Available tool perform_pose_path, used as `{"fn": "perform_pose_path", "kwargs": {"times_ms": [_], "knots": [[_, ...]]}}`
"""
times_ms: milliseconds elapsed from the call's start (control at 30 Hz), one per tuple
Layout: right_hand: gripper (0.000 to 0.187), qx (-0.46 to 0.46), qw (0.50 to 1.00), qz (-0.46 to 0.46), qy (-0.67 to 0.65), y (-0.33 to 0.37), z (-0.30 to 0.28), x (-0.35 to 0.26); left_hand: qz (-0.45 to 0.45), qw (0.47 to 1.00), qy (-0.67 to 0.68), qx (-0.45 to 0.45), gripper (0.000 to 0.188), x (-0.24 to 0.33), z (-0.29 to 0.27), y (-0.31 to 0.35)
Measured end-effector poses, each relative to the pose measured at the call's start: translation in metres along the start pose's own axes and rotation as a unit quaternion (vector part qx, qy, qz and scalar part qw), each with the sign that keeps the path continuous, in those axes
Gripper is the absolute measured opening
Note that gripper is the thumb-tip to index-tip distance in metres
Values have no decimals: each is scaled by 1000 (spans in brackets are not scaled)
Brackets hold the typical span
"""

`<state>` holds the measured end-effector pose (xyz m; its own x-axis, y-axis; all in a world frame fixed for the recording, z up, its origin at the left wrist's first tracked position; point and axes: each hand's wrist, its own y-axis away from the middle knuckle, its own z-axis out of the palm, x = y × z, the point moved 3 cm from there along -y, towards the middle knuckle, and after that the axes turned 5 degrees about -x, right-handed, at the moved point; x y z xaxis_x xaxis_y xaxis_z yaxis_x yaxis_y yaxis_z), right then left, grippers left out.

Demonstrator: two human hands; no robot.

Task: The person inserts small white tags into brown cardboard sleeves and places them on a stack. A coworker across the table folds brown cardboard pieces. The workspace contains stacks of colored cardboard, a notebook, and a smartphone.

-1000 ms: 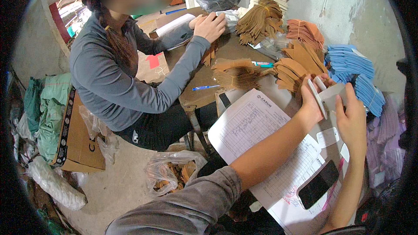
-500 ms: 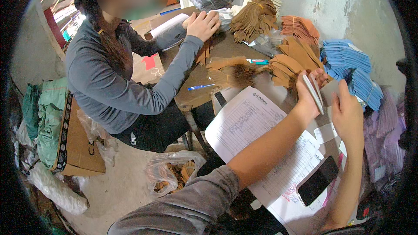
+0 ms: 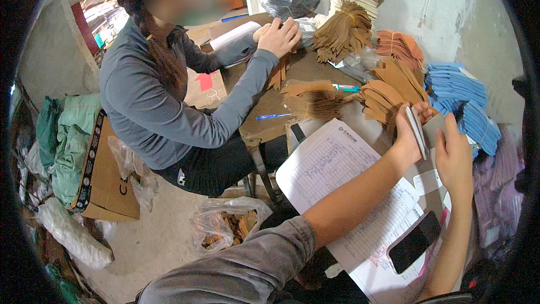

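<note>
My left hand point(image 3: 405, 142) is closed round a thin stack of pale cards point(image 3: 416, 133), held on edge so that mostly their white sides show. Close by on the right, my right hand point(image 3: 454, 155) pinches a greyish card point(image 3: 432, 128) between thumb and fingers, just apart from the stack. Beneath my left forearm lie printed forms with handwriting point(image 3: 326, 160). A black phone point(image 3: 415, 243) rests on their lower part. Small white tags point(image 3: 427, 182) lie under my hands. Brown fabric-like strips point(image 3: 382, 98) are piled just beyond my left hand.
Blue bundles point(image 3: 458, 87) and purple bundles point(image 3: 496, 183) line the right wall. Across the table point(image 3: 256, 98), a grey-sleeved person handles brown pieces. A blue pen point(image 3: 273, 116) lies near them. On the floor stand a clear plastic bag point(image 3: 211, 219) and a cardboard box point(image 3: 112, 177).
The whole view has shifted, so the scene sits slightly farther right. My hands keep nearly the same hold on the stack and the card.
</note>
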<state>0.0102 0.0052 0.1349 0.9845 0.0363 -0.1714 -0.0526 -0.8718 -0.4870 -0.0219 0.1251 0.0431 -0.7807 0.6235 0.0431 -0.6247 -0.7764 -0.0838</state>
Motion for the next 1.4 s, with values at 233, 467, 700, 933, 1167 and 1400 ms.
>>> {"fn": "perform_pose_path", "kwargs": {"times_ms": [233,467,700,933,1167,1400], "knots": [[13,97,995,21,23,-2,-7,-2,1,1000,-22,17,47,-1,6,9],[14,86,996,-34,-5,3,-17,-31,36,998,-36,-25,45,2,-1,4],[20,312,943,-12,-113,16,-47,-34,-9,1000,0,1,28,6,0,2],[20,276,953,-68,-104,8,-39,-36,-12,1000,15,-18,40,7,14,13],[19,339,932,-62,-111,12,-38,-43,-25,999,-8,-24,45,12,7,14],[18,116,988,-64,-83,14,-33,-48,-19,993,-97,-62,56,11,13,19]]}}
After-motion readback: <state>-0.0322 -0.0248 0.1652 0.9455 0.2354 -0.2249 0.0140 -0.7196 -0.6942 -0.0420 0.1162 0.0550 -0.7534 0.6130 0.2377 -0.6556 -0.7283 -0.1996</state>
